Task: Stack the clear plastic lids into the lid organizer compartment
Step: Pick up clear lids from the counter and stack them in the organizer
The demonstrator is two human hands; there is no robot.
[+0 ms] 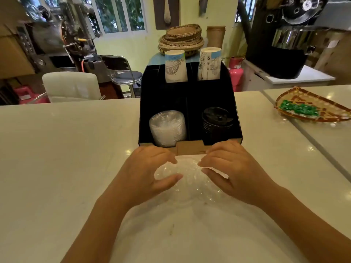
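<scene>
Several clear plastic lids (188, 182) lie in a loose pile on the white counter, just in front of the black lid organizer (235, 103). My left hand (150, 173) grips the pile's left side, thumb pressed onto a lid. My right hand (229, 168) pinches the pile's right side with fingertips and thumb. In the organizer's front left compartment stands a stack of clear lids (168, 128). The front right compartment holds a stack of black lids (216, 124).
Two stacks of paper cups (175, 65) (209, 63) stand in the organizer's back compartments. A woven tray with green items (311, 106) lies on the counter at the right. A white chair (71, 86) and a stool (127, 77) stand beyond the counter's far edge.
</scene>
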